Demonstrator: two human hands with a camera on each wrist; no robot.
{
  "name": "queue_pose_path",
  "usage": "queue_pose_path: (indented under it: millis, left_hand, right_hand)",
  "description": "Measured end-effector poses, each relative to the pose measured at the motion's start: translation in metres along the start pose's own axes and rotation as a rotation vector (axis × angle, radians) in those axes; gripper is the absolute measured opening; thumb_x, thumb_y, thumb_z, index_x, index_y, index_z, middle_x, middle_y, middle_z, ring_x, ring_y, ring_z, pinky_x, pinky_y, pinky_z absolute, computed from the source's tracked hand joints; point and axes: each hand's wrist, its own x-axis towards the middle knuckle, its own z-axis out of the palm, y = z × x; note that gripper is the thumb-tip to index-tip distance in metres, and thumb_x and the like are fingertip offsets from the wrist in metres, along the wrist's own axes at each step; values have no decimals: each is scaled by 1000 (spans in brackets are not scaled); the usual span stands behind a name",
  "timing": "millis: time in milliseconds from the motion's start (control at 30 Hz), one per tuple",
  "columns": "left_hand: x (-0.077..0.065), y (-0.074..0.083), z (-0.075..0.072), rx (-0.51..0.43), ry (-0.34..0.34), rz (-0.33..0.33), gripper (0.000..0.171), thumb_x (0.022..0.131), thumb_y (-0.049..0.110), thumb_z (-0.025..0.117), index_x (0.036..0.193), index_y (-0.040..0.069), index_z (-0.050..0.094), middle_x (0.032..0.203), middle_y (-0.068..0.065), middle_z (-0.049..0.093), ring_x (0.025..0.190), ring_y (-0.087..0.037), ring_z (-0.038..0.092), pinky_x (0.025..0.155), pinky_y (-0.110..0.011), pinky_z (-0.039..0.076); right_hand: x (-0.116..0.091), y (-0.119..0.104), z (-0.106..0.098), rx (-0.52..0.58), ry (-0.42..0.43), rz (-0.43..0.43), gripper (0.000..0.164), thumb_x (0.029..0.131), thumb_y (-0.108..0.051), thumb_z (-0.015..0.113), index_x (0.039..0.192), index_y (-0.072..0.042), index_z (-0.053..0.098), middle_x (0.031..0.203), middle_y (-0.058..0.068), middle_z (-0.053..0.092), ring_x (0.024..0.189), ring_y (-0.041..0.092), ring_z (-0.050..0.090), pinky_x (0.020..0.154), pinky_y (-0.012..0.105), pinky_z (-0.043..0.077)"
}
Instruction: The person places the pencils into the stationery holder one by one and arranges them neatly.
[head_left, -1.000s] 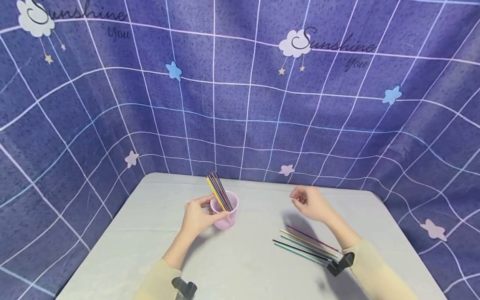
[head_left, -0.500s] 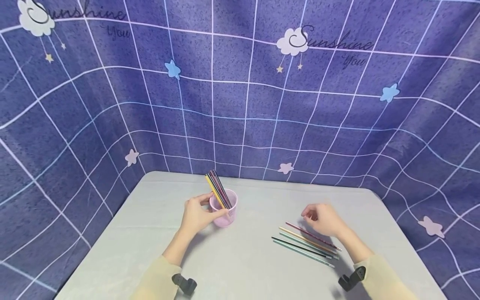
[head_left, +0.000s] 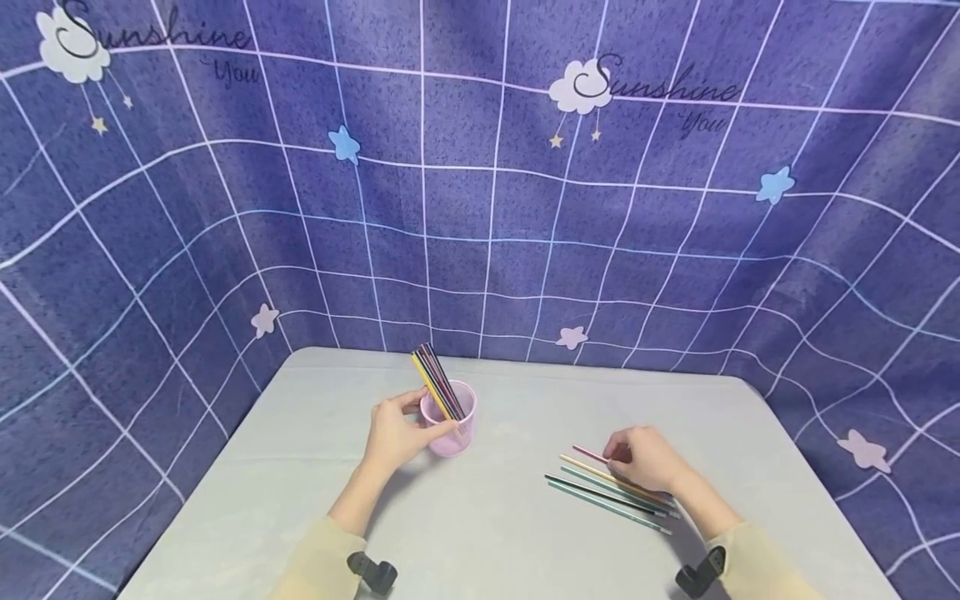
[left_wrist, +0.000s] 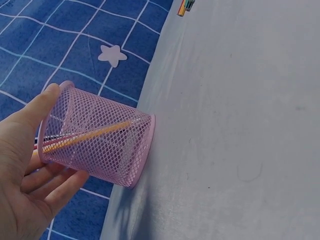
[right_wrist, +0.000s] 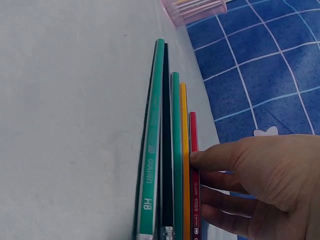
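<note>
My left hand (head_left: pixel 396 433) holds a pink mesh pencil cup (left_wrist: pixel 97 135), thumb at the rim and fingers round its side. Several pencils (head_left: pixel 433 379) lean to the left inside it, a yellow one among them. On the right of the table, my right hand (head_left: pixel 648 462) pinches a red pencil (right_wrist: pixel 195 200), its thumb on the near face and fingers at the far side. Beside that pencil lie a yellow pencil (right_wrist: pixel 185 195), a green pencil (right_wrist: pixel 177 165), a black pencil (right_wrist: pixel 166 140) and another green pencil (right_wrist: pixel 151 165), roughly side by side.
A pale cloth covers the table (head_left: pixel 495 533). Behind it and at both sides hangs a blue grid-patterned curtain (head_left: pixel 465 200) with stars and clouds. A black wrist camera (head_left: pixel 372 573) sits on the left sleeve, another black camera (head_left: pixel 701 573) on the right.
My right hand has come down and toward me onto the red pencil, its fingers closing round it. The left hand and the cup have stayed in place.
</note>
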Motion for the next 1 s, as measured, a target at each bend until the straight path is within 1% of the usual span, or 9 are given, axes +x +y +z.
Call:
queue_pose_path:
  millis: [133,333,467,600,733,833,900,1000]
  left_hand:
    - [-1,-2,0,-1,-2,6,76,65,38,103,128,4,76,117,-15,81,98,-33,81,81,-50,69]
    - [-1,0,-1,7,-1,3,76,66,38,103,128,4,76,118,-15,81,99,-34,81,82,-50,68]
    - [-1,1,-2,15,-3,-3,77,66,38,103,129,4,76,117,-15,81,99,-33,81,83,-49,68]
    - [-2,2,-2,16,-6,-11,78,66,37,103,130,3,75,118,-16,80,100,-33,81,85,-49,68]
    - [-2,1,-2,16,-5,-9,79,66,36,103,130,0,74,118,-17,80,100,-34,81,85,-50,68]
    - [-1,-1,-1,12,-5,-5,80,66,36,103,130,-1,74,118,-18,80,100,-34,81,82,-49,69]
    - [-1,-1,-1,6,-5,-4,80,66,36,103,130,0,74,118,-18,80,100,-34,81,81,-48,69]
    - [-1,-1,-2,6,-5,-3,80,66,36,103,131,0,74,119,-17,80,100,-34,81,79,-44,69]
  right_hand:
    - [-1,-2,3,-14,10,12,15,82,-7,84,84,-19,75,73,-15,69,68,-5,56,66,25,54]
    - [-1,-5,2,-18,3,0,15,84,-4,81,87,-17,74,79,-12,71,72,-2,59,68,26,57]
    - [1,-4,-2,-22,-7,-36,15,84,-3,80,88,-16,74,80,-11,71,73,-1,60,69,28,57]
    - [5,-3,-9,-4,-33,-28,14,87,-3,79,89,-16,74,80,-11,71,74,-2,61,70,28,59]
    - [13,-4,-20,34,-32,-9,11,90,-4,77,88,-14,74,77,-10,70,71,-2,60,65,24,56]
    - [21,-6,-29,52,-15,-24,9,92,-4,76,89,-13,74,76,-9,69,69,-2,59,63,22,53]
    - [27,-9,-33,61,-2,-40,9,92,-5,75,89,-13,74,76,-9,69,70,-1,59,64,22,53]
    - [36,-16,-39,78,12,-45,10,94,-8,75,90,-18,75,78,-13,69,73,-2,60,67,22,55]
